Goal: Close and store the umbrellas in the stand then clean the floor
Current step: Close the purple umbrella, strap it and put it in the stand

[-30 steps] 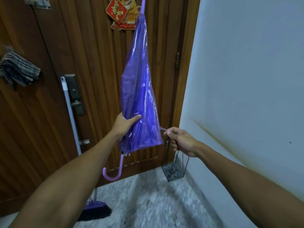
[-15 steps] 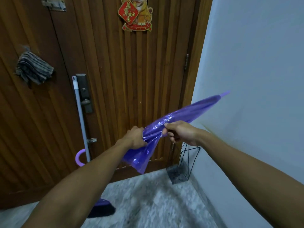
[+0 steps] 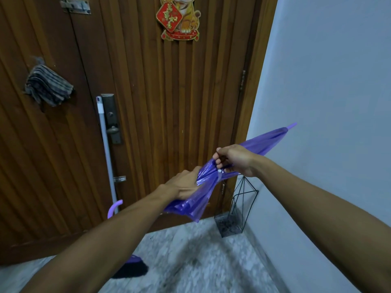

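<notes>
A folded purple plastic umbrella (image 3: 265, 142) lies tilted across the middle, its tip up right against the wall and its curved handle (image 3: 113, 207) low at the left behind my forearm. My left hand (image 3: 183, 186) grips the loose canopy near the open end. My right hand (image 3: 234, 158) is closed around the canopy higher up, fingers at the closing strap with its white snap (image 3: 219, 171). The black wire umbrella stand (image 3: 243, 199) sits on the floor in the corner, below my right hand. It holds no umbrella.
A wooden door (image 3: 169, 102) fills the back, with a lock plate, a hanging striped cloth (image 3: 48, 87) and a red decoration. A broom leans on the door, its grey pole (image 3: 106, 149) upright and its dark head (image 3: 131, 269) on the marble floor (image 3: 201, 261). A pale wall (image 3: 328, 102) stands at the right.
The umbrella swung from upright, tip at the top, down to a slant with its tip toward the right wall. My right hand moved from the pulled-out strap onto the canopy.
</notes>
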